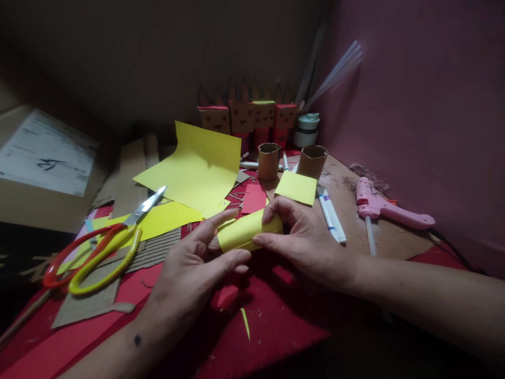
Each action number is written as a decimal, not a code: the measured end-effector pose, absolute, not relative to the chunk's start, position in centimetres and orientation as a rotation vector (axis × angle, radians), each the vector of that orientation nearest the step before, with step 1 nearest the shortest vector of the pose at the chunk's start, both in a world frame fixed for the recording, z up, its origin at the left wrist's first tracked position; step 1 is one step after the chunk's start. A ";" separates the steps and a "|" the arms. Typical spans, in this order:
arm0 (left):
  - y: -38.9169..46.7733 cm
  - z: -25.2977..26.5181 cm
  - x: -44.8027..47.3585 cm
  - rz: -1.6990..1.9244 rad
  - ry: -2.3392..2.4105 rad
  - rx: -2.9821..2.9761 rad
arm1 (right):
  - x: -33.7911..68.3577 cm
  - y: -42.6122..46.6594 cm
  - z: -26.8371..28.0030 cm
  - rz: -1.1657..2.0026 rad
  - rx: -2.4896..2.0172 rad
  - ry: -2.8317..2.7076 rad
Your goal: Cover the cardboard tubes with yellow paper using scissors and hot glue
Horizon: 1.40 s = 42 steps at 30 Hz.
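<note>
A small tube wrapped in yellow paper [239,231] lies level between my two hands, above the red table. My right hand [303,237] pinches its right end, thumb in front and curled fingers on top. At the left end, my left hand [197,268] supports the tube, with the index finger stretched along the far side and the thumb along the near side. Its other fingers are partly hidden. Just behind the tube are a red paper piece [253,199] and a yellow paper square [295,188]. Two brown cardboard tubes [269,162] stand farther back.
Scissors [130,223] with red and yellow handles lie at left, by a large curled yellow sheet [197,163] and corrugated cardboard [158,250]. A pink glue gun [389,205] and white markers [331,216] are at right. Cardboard figures with faces [241,117] stand behind.
</note>
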<state>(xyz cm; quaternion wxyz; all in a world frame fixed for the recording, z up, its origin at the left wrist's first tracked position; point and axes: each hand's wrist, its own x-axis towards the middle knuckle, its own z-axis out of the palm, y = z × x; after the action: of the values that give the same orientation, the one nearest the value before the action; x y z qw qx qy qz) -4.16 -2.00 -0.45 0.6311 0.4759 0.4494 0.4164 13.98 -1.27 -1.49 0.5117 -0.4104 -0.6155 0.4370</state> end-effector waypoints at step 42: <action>-0.9 0.5 -5.3 0.980 1.095 1.054 | 14.8 -1.9 -1.0 1.271 -0.693 -1.653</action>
<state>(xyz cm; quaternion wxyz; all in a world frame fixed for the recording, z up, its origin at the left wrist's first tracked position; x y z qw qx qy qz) -5.28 -0.92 0.53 0.6183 0.4579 0.4760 0.4260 14.77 -1.90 -0.98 0.4551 -0.2810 -0.6699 0.5150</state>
